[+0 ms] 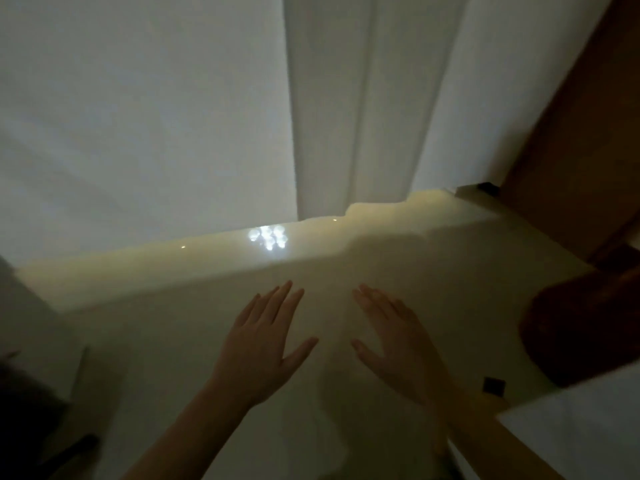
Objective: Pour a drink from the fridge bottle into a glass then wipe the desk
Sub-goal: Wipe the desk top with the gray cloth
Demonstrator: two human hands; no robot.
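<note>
The glossy cream desk [398, 271] lies bare beyond the spread fingers of the left hand [258, 344] and right hand [394, 337], with no bottle, glass or cloth in sight.

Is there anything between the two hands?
No. In the head view only bare desk top shows between the left hand and the right hand.

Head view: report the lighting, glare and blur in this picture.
Head view: dim, yellowish light; a cluster of white glare spots reflects off the glossy desk near the wall; a soft shadow covers the near desk under both open hands, left hand and right hand; the whole frame is soft, and the dark brown shape at the right edge is too blurred to identify; straight edges bow from the wide-angle lens.
</note>
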